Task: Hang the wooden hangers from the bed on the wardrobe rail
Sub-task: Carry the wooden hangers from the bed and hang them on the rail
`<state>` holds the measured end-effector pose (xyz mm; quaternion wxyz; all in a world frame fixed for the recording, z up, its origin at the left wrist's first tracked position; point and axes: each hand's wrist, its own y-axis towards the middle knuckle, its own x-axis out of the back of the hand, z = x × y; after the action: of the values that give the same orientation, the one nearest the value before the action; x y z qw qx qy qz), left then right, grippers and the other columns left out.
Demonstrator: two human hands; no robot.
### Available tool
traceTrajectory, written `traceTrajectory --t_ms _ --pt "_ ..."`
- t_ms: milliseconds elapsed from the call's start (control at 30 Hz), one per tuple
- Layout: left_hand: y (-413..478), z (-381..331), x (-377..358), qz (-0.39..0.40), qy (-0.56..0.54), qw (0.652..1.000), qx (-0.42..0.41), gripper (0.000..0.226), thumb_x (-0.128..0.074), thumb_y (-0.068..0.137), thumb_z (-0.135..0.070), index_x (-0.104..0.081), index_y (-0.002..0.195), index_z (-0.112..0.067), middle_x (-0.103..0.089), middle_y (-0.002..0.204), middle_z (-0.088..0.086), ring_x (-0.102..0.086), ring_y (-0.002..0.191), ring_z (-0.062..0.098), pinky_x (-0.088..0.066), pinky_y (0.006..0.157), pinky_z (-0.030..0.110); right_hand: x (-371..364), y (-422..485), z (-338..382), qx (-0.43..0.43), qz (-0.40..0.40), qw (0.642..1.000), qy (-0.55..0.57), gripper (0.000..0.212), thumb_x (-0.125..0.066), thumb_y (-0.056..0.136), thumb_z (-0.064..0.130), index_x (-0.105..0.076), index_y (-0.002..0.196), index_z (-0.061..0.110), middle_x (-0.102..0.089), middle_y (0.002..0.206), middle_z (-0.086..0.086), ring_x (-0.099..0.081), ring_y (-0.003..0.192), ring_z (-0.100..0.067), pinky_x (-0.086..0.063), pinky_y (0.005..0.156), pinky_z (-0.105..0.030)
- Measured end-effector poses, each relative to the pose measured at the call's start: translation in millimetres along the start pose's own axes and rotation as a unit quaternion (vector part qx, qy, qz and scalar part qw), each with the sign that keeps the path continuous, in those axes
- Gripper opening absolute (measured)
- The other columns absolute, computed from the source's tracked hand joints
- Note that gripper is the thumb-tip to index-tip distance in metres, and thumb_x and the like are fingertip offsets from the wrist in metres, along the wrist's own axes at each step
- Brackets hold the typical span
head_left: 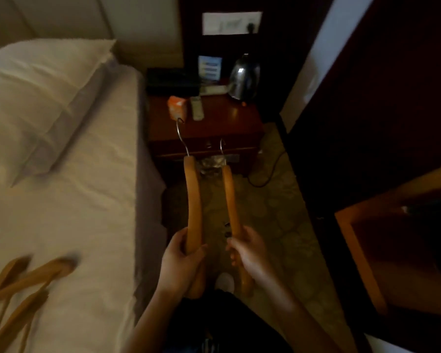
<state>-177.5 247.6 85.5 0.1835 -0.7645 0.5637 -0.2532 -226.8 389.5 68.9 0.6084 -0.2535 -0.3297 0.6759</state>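
Note:
My left hand (181, 261) grips one wooden hanger (193, 200) near its lower end, metal hook pointing away from me. My right hand (247, 253) grips a second wooden hanger (231, 197) the same way, beside the first. Both hangers are held edge-on over the floor between the bed and the dark furniture. More wooden hangers (23, 284) lie on the white bed (87, 200) at the lower left. No wardrobe rail shows in this view.
A pillow (41, 98) lies at the head of the bed. A dark wooden nightstand (214, 131) ahead carries a kettle (245, 77), a remote and an orange packet. Dark wooden panels (379, 123) and a wooden ledge (392, 238) stand on the right. Patterned floor lies between.

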Motion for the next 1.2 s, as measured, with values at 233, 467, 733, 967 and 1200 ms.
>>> traceTrajectory --t_ms 233,467,733,967,1200 --pt "24.3 -42.3 -85.5 0.149 0.154 0.976 -0.045 0.032 -0.067 0.08 -0.012 -0.053 0.105 -0.025 -0.062 0.084 -0.009 -0.06 0.074 0.005 -0.046 0.053 0.012 87.5 -4.2 -3.3 -0.008 -0.094 0.974 0.204 0.016 -0.054 0.088 0.002 -0.056 0.099 0.014 -0.055 0.066 -0.006 -0.047 0.046 -0.011 -0.038 0.038 -0.019" --pt "52.3 -81.0 -168.4 0.299 0.281 0.909 -0.077 0.03 -0.068 0.08 -0.02 -0.057 0.108 -0.026 -0.06 0.084 -0.014 -0.056 0.074 0.002 -0.042 0.059 0.016 141.1 -3.7 -13.3 -0.001 -0.279 0.928 0.246 0.012 -0.061 0.082 0.02 -0.067 0.091 0.017 -0.065 0.076 -0.004 -0.061 0.067 -0.018 -0.048 0.062 -0.032" --pt "75.7 -142.2 -262.1 0.474 0.343 0.803 -0.112 0.049 -0.067 0.081 -0.021 -0.049 0.127 -0.02 -0.051 0.085 -0.019 -0.052 0.075 -0.002 -0.04 0.059 0.017 179.6 -8.4 18.4 0.033 -0.411 0.814 0.408 0.011 -0.055 0.087 0.008 -0.06 0.096 0.01 -0.056 0.068 -0.006 -0.051 0.047 -0.01 -0.044 0.042 -0.021" --pt "65.3 -188.9 -326.8 0.57 0.363 0.722 -0.152 0.052 -0.066 0.082 -0.017 -0.046 0.131 -0.019 -0.058 0.105 -0.004 -0.056 0.085 0.008 -0.045 0.066 0.02 224.1 -28.9 46.4 0.084 -0.507 0.732 0.447 0.009 -0.053 0.087 0.004 -0.06 0.091 0.009 -0.056 0.065 -0.004 -0.052 0.05 -0.012 -0.044 0.044 -0.02" --pt "10.9 -251.8 -400.4 0.609 0.332 0.674 -0.253 0.042 -0.066 0.081 -0.019 -0.053 0.121 -0.025 -0.06 0.107 -0.003 -0.059 0.099 0.016 -0.048 0.075 0.025 312.1 -84.3 89.8 0.184 -0.552 0.688 0.433 0.005 -0.054 0.086 0.004 -0.058 0.087 0.006 -0.057 0.06 -0.005 -0.053 0.043 -0.008 -0.045 0.043 -0.019"
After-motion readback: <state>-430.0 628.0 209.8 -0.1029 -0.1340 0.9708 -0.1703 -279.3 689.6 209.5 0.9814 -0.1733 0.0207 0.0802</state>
